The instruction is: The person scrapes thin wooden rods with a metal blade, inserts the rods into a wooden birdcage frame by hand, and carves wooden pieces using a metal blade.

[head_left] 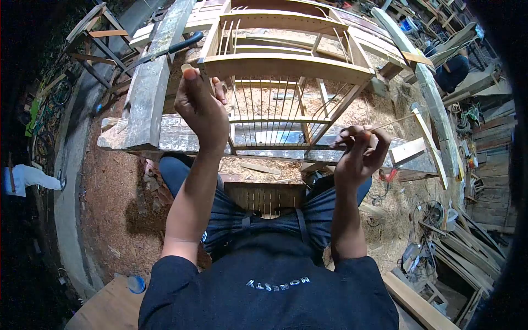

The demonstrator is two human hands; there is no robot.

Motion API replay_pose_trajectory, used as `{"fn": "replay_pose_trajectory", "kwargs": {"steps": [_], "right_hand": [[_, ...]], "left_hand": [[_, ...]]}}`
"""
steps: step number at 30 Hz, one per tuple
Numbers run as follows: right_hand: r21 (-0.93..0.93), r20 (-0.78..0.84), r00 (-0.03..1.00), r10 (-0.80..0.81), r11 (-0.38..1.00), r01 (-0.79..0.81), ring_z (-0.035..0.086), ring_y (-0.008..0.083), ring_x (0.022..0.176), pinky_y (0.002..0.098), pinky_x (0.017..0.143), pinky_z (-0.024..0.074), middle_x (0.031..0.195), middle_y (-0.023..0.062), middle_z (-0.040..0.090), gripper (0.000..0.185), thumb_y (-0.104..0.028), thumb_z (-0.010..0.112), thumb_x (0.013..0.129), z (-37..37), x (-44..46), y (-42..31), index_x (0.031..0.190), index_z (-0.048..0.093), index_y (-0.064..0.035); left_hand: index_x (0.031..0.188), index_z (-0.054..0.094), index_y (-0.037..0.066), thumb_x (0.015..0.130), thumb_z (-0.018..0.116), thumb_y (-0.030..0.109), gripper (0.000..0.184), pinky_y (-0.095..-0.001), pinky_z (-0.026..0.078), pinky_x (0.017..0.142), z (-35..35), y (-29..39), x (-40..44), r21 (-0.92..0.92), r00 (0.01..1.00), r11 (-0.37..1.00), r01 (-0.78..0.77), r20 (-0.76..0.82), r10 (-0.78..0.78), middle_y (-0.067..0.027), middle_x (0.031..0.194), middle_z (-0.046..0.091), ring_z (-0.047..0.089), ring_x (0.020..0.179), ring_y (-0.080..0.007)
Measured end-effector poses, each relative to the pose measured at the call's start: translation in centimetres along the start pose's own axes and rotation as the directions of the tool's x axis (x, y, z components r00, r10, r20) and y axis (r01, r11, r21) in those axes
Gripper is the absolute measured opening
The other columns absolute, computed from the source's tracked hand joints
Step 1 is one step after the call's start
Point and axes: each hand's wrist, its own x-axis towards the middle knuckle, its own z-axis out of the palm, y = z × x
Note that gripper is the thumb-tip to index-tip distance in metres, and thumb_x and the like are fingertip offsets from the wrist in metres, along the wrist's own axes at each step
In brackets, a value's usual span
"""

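Evidently, right grip clamped on thin stick near its end (likely for finer control). Left grip closed around pale-tipped object, mostly hidden, beside barred wooden frame. Frame stands on plank table, barred side turned near, seemingly for easy reach.

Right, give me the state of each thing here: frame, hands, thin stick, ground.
wooden frame: bare wood, barred along its near side
left hand: raised, curled, any hold unclear
right hand: curled, pinching the thin stick
thin stick: held
ground: strewn with shavings
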Motion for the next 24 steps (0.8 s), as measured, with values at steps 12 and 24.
{"fn": "replay_pose_trajectory", "kwargs": {"steps": [12, 24], "right_hand": [[-0.092, 0.224, 0.966, 0.126, 0.990, -0.108, 0.070, 0.0216, 0.089, 0.0380, 0.081, 0.0619, 0.098, 0.0170, 0.066, 0.046, 0.009, 0.055, 0.097, 2.5, -0.4, -1.9, 0.133, 0.032, -0.0065], [-0.179, 0.317, 0.947, 0.044, 0.984, 0.014, 0.069, 0.0210, 0.090, 0.0334, 0.084, 0.0551, 0.100, 0.0189, 0.066, 0.034, 0.012, 0.048, 0.098, 2.9, 0.3, -1.9, 0.116, 0.026, -0.0067]], "left_hand": [[0.078, 0.050, 0.008, 0.105, 0.053, 0.045, 0.046, -0.0220, 0.033, 0.045, -0.2, 0.7, -0.9, 0.014, 0.999, 1.000, -0.002, 0.040, 0.001, 0.0031, 0.058, 0.042, 0.040, 0.048, -0.0053], [0.081, 0.054, 0.007, 0.103, 0.058, 0.042, 0.042, -0.0229, 0.041, 0.057, -0.8, 0.1, -1.1, -0.061, 0.998, 0.996, 0.060, 0.004, -0.059, 0.0050, 0.065, 0.044, 0.041, 0.059, -0.0024]]}}
